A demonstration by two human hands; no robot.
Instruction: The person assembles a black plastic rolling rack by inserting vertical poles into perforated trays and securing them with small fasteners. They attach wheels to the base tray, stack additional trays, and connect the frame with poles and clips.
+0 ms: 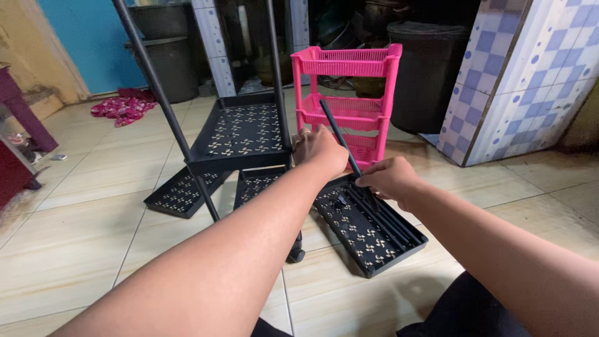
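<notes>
In the head view, the person's two bare forearms reach forward over a tiled floor [81,249]. The right hand [390,181] is clenched around a thin black pole [337,137], gripping it near its lower end; the pole slants up and to the left, crossing in front of a pink three-tier plastic rack [368,62] that stands on the floor behind. The pole's lower end meets a black perforated shelf tray [368,237] lying flat on the floor, with several more black poles [390,228] resting inside it along its right edge. The left hand [319,153] is curled with its back to the camera, just beside the pole and touching the right front corner of a raised black shelf tray [240,134]; whether it grips anything I cannot tell. That raised tray sits on upright black poles [159,93], one at its left front corner and one at its right. Two more black trays [181,193] lie on the floor beneath it. Near the far left wall a crumpled pink cloth [121,107] lies on the floor, and dark plastic bins [162,50] stand behind.
</notes>
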